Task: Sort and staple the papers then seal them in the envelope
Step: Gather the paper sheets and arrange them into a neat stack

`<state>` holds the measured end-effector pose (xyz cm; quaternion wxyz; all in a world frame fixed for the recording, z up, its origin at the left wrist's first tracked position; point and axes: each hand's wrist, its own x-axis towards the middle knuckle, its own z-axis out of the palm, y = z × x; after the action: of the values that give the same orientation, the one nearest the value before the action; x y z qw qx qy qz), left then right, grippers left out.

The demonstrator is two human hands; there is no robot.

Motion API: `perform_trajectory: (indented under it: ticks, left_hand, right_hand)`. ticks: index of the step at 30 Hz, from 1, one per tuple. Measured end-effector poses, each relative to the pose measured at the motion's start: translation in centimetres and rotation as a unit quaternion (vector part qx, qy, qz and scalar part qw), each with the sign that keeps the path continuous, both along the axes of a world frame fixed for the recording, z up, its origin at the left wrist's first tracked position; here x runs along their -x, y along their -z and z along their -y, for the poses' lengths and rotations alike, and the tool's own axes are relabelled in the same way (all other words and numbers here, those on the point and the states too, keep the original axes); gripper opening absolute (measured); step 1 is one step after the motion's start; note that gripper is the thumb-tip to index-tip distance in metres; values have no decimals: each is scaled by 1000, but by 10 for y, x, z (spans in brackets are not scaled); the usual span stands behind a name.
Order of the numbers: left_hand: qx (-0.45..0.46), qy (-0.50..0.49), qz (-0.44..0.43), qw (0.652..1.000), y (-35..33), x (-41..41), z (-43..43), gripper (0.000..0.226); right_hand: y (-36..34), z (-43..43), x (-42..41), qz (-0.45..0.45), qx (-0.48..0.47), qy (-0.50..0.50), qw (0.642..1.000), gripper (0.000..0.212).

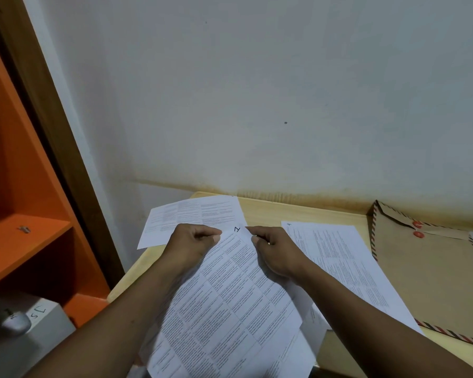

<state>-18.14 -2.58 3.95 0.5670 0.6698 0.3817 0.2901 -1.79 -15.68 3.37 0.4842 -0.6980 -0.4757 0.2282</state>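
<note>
Sheets of printed paper (pixel 230 296) fill the lower centre of the frame, turned like a diamond, with the top corner pointing toward the wall. The left hand (pixel 193 241) and the right hand (pixel 275 251) both pinch this corner between thumb and curled fingers, one on each side of a handwritten mark. One loose sheet (pixel 191 214) lies on the table (pixel 271 211) at centre left. Another sheet (pixel 339 255) lies at centre right, partly over the brown envelope (pixel 434 268) at the right edge. I judge that the paper is light, thin and floppy, so it creases easily and the sheets can slide apart. It is better to hold it near a corner or an edge, with all sheets squared together.
</note>
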Motion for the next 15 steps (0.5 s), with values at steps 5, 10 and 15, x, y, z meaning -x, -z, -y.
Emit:
perform_trajectory:
  ticks: [5, 10, 15]
  left_hand:
    - [5, 44, -28, 999, -13, -7, 9, 11]
    - [-35, 92, -86, 991, -12, -7, 2, 19]
    - [-61, 80, -91, 991, 3, -19, 3, 21]
  right_hand:
    - [4, 3, -10, -18, -11, 24, 999, 44]
    - [8, 10, -25, -45, -9, 42, 998, 41]
    - [5, 18, -28, -43, 24, 27, 998, 42]
